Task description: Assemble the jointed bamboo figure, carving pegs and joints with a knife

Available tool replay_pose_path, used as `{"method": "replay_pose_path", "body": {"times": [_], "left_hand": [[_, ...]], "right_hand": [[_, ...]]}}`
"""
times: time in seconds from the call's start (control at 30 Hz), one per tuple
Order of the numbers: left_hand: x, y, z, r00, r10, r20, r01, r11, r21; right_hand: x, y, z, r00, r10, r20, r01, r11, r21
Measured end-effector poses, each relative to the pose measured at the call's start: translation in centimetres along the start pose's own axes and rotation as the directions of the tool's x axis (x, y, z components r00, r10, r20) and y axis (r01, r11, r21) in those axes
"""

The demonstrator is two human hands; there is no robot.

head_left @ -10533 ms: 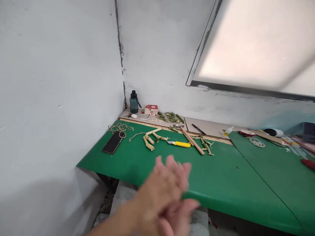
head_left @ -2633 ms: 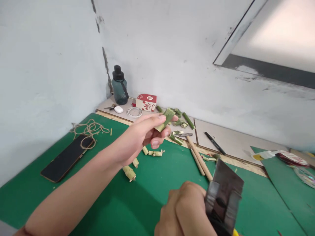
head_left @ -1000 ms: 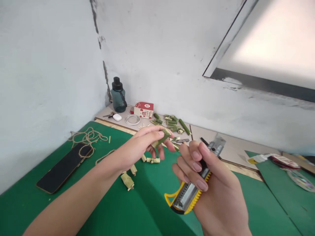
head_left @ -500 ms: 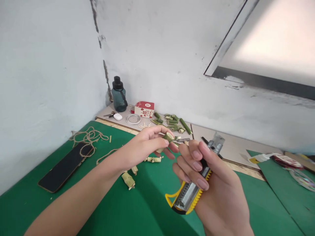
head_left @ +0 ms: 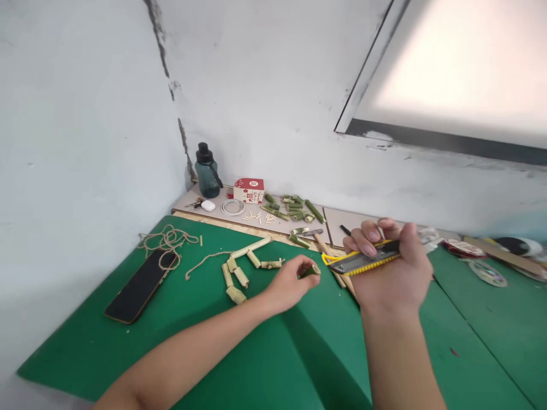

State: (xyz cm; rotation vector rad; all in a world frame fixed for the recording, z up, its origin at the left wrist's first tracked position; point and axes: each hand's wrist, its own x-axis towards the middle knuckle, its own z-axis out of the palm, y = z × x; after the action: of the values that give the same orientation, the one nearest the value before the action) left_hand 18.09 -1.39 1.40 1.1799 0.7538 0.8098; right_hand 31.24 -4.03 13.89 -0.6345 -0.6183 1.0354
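Observation:
My left hand [head_left: 294,283] is closed around a short green bamboo piece [head_left: 311,271], its cut end facing right. My right hand [head_left: 387,267] grips a yellow and black utility knife [head_left: 367,259]; the blade end points away to the right, partly behind my thumb. Left of my left hand, peeled bamboo pieces [head_left: 241,277] lie in a bent row on the green tabletop [head_left: 273,364]. Under and behind the knife rest some wooden sticks [head_left: 329,253], partly hidden by my right hand.
Cut green bamboo pieces [head_left: 294,208] lie in a pile by the wall, near small pale pegs [head_left: 258,217]. A red and white box [head_left: 249,192], a water bottle [head_left: 208,173] and a coiled cable [head_left: 233,207] stand further left. Twine [head_left: 171,245] lies over a phone [head_left: 139,290].
My hands have moved apart. The right hand has swung the knife from steep to nearly level, further right. My left hand has lowered with the bamboo piece, and the view has shifted.

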Motion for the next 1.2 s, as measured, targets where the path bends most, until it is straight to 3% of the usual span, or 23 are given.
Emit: {"method": "replay_pose_path", "body": {"times": [0.07,0.13,0.23,0.3,0.43,0.57,0.7,0.8,0.87,0.97,1.03,1.2], "left_hand": [[-1.2,-2.0,0.6,1.000,0.007,0.006,-0.007,1.000,0.026],[-2.8,-2.7,0.0,0.999,0.053,0.012,-0.054,0.991,0.119],[-4.7,-2.3,-2.3,0.993,0.097,0.069,-0.115,0.930,0.350],[-5.1,-1.9,-3.9,0.989,0.102,0.104,-0.138,0.886,0.443],[-4.1,-1.5,-6.3,0.985,0.102,0.138,-0.150,0.905,0.398],[-2.8,-1.9,-7.3,0.987,0.090,0.133,-0.129,0.937,0.325],[-2.2,-2.6,-7.8,0.990,0.067,0.125,-0.086,0.984,0.155],[-2.1,-3.1,-8.0,0.991,0.064,0.116,-0.074,0.994,0.082],[-1.9,-3.3,-8.2,0.988,0.100,0.122,-0.111,0.990,0.091],[-1.7,-3.5,-8.4,0.971,0.192,0.141,-0.214,0.963,0.165],[-1.8,-3.5,-8.5,0.962,0.232,0.145,-0.259,0.942,0.211],[-2.0,-3.5,-8.5,0.979,0.173,0.109,-0.192,0.962,0.195]], "right_hand": [[0.4,1.5,-2.8,0.992,0.006,-0.130,-0.008,1.000,-0.017],[0.2,3.4,-5.5,0.977,0.033,-0.209,-0.051,0.995,-0.080],[-0.7,6.4,-8.1,0.964,0.001,-0.267,-0.046,0.986,-0.160],[-1.4,8.1,-8.6,0.954,-0.101,-0.282,0.037,0.974,-0.222],[-2.5,10.0,-8.7,0.942,-0.313,-0.123,0.239,0.880,-0.412],[-3.6,10.9,-9.1,0.938,-0.339,0.068,0.321,0.779,-0.538],[-4.3,11.2,-9.3,0.964,-0.261,0.057,0.248,0.794,-0.555],[-4.1,11.2,-9.5,0.957,-0.286,0.047,0.265,0.797,-0.543],[-3.6,11.2,-9.8,0.918,-0.368,0.146,0.385,0.738,-0.554],[-3.0,11.3,-10.5,0.806,-0.497,0.323,0.585,0.579,-0.568],[-3.0,11.4,-10.8,0.776,-0.489,0.398,0.623,0.499,-0.602],[-3.9,11.9,-10.6,0.824,-0.324,0.466,0.565,0.402,-0.720]]}}
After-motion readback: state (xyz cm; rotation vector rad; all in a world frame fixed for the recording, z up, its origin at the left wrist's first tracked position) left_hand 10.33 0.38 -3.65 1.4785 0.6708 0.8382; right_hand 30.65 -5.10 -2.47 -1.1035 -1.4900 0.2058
